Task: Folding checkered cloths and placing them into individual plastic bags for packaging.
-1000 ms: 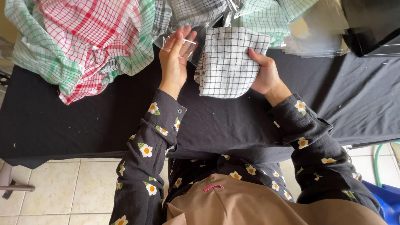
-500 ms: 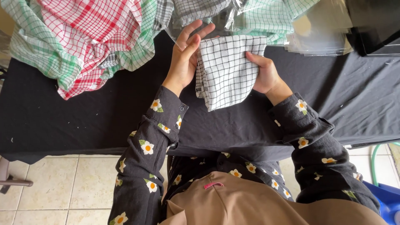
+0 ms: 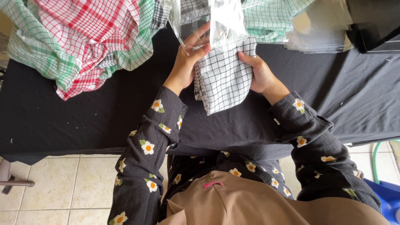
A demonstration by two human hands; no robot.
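Observation:
A folded white cloth with a black check (image 3: 223,81) hangs between both hands above a table draped in black fabric (image 3: 83,112). My left hand (image 3: 187,62) grips the cloth's left edge together with a clear plastic bag (image 3: 221,21) that covers the cloth's top. My right hand (image 3: 258,73) clasps the cloth's right edge, thumb in front. The lower half of the cloth hangs free below the bag.
A heap of checked cloths in red, green and white (image 3: 83,37) lies at the back left. A stack of clear plastic bags (image 3: 321,29) sits at the back right beside a black box (image 3: 375,25). Tiled floor (image 3: 62,187) shows below the table edge.
The hands raised the cloth and closed in on its edges. A clear plastic bag now sits over the cloth's top, where before the left hand was open beside it.

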